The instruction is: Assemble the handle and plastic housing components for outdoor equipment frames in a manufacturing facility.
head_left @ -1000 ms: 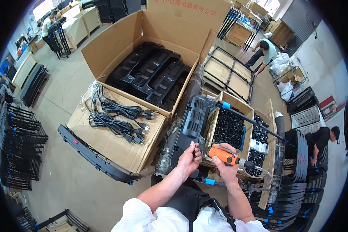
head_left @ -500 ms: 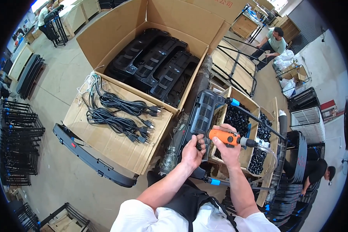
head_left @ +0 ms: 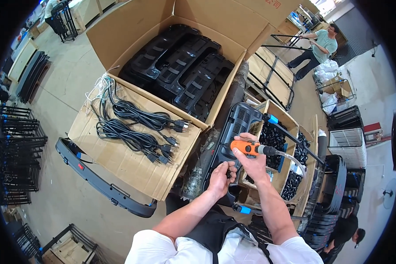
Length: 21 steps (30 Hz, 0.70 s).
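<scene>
My right hand is wrapped round an orange pneumatic screwdriver, with a clear hose running from its back end. The tool's front end points left, over a long black plastic housing that lies in front of me. Just below, by the housing's near part, my left hand is closed, its fingers curled round small dark pieces too small to name. Black tubes with blue bands extend from the housing toward the right.
Left of the housing, coiled black power cords lie on a cardboard surface. Behind stands an open carton of black housings. Wooden bins of small black parts stand at right. A co-worker holds a black frame.
My right hand has brought the screwdriver left, over the housing. My left hand has drawn slightly nearer to me, still closed. The co-worker at back right has straightened up and raised a frame.
</scene>
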### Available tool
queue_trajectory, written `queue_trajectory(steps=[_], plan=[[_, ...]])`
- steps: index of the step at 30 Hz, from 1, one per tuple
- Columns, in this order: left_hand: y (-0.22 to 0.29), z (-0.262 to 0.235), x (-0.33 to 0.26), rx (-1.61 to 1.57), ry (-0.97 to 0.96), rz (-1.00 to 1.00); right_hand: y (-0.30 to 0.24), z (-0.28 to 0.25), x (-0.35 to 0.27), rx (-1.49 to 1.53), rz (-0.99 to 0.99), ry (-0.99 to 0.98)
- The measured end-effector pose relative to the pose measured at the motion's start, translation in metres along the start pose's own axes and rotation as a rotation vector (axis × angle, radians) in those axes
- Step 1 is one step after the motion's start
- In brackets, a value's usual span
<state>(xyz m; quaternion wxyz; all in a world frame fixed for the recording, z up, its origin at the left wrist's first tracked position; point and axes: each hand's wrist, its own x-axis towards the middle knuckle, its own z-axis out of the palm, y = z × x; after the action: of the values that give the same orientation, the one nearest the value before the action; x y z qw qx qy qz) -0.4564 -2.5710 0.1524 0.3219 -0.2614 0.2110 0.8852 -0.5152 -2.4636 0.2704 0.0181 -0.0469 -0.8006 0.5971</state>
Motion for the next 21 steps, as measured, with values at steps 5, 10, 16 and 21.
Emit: queue_trajectory(steps=[5, 10, 16, 21], plan=[[-0.003, -0.008, 0.003, 0.042, -0.056, 0.019, -0.004, 0.003, 0.008, -0.103, 0.0, -0.043], [-0.004, -0.01, 0.0, 0.088, -0.15, 0.041, -0.006, -0.002, 0.014, -0.248, -0.012, -0.118], [-0.006, -0.014, -0.002, 0.173, -0.187, 0.034, -0.008, -0.001, 0.014, -0.243, -0.04, -0.165], [-0.002, -0.013, -0.004, 0.209, -0.213, -0.001, 0.003, -0.003, 0.014, -0.199, -0.052, -0.157]])
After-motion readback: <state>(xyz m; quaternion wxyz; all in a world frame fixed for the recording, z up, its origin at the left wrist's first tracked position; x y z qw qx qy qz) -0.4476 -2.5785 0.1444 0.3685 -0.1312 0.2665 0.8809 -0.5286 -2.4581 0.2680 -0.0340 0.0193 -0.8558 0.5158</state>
